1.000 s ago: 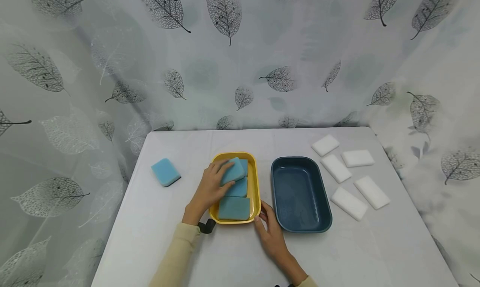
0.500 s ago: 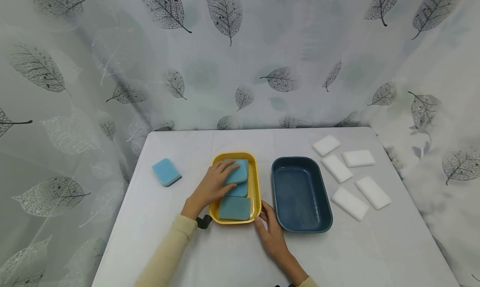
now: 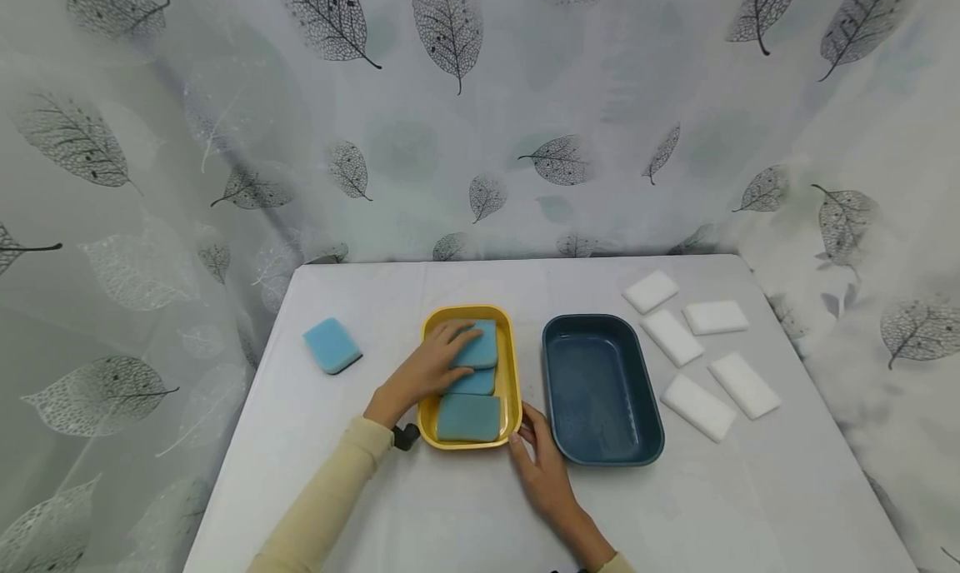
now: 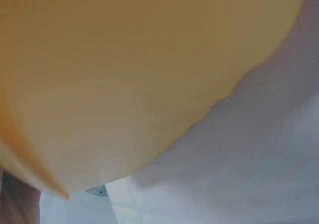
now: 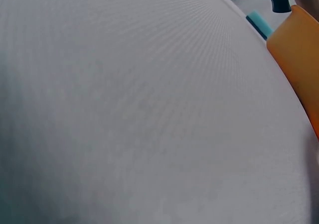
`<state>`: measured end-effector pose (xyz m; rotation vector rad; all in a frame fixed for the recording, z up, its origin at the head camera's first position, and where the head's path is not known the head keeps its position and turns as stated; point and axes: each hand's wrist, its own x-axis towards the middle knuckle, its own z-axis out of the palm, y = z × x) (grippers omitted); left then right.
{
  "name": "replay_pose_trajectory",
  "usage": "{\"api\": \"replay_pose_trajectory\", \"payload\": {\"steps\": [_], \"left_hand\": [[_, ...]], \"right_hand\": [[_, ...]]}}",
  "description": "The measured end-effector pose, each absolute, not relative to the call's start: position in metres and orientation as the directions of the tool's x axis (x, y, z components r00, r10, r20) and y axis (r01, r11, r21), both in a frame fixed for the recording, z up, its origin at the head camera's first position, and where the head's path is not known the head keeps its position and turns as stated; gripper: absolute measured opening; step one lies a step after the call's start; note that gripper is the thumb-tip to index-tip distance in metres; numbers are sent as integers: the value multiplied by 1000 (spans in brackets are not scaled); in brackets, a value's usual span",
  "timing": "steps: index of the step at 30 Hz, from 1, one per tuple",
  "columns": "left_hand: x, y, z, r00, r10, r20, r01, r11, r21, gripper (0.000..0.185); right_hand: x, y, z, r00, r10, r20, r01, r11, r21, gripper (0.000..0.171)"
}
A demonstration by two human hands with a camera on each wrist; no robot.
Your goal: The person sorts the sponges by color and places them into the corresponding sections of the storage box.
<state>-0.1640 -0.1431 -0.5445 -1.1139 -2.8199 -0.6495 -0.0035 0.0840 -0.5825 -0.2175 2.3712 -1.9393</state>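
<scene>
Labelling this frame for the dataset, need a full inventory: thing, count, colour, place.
Rectangular yellow plastic tray: 1, yellow, table centre.
Blue sponges in the tray: 3, light blue, overlapping in a row.
Loose blue sponge: 1, light blue with dark underside, table left.
Rectangular dark blue tray: 1, right of the yellow one.
White sponge blocks: 5, white, table right.
White table cover: 1.
Leaf-print curtain: grey-white, behind and at the sides.
Left hand: rests on the farthest tray sponge.
Right hand: touches the yellow tray's near right corner.

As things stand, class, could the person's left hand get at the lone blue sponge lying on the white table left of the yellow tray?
Probably yes: the left hand rests in the yellow tray, and only bare table lies between it and the lone blue sponge.
</scene>
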Motion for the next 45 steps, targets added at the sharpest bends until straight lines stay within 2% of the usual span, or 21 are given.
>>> {"api": "replay_pose_trajectory", "payload": {"steps": [10,27,41,45], "left_hand": [[-167,-142,-552,-717,663,216,693,642,329,59],[-162,-145,-554,-733,645,216,680,685,263,66],[-151,-163,-559,-760,534,370,631,743,223,55],[-149,-167,-560,-780,489,389,599,763,242,52]], "right_hand": [[-2,83,-584,-989,-142,49,-77,203,-976,55],[-3,84,-583,-988,-147,54,-83,204,-975,55],[-3,83,-582,-987,-151,59,-89,203,-975,55],[-3,83,-583,-987,-150,62,-92,201,-975,55]]}}
